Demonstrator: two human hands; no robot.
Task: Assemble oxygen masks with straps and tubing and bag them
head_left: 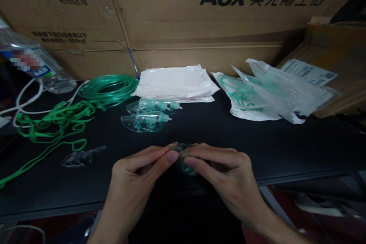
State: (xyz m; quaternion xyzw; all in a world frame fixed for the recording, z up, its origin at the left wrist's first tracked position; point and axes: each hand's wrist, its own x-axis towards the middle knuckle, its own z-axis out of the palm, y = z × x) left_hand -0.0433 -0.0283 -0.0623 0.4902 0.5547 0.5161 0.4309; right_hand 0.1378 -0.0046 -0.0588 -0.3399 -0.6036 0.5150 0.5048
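Note:
My left hand (137, 171) and my right hand (228, 169) meet near the table's front edge. Both are closed, with thumbs and fingers pinching a small clear, green-tinted oxygen mask (186, 167) between them; the fingers cover much of it. Just beyond lie several similar oxygen masks (144, 122) with pale connectors pointing right. To the left rest thin clear plastic pieces (81, 158), their exact shape hard to make out. Farther left is a tangle of green elastic straps (54, 122), one end trailing toward the front edge.
Coiled green tubing (110, 88) lies at back left beside a plastic bottle (42, 65) and a white cable (24, 95). White pouches (174, 80) are stacked at the back. Clear-fronted packets (257, 91) lean at right against a cardboard box (337, 53). Large cardboard (183, 15) walls the back.

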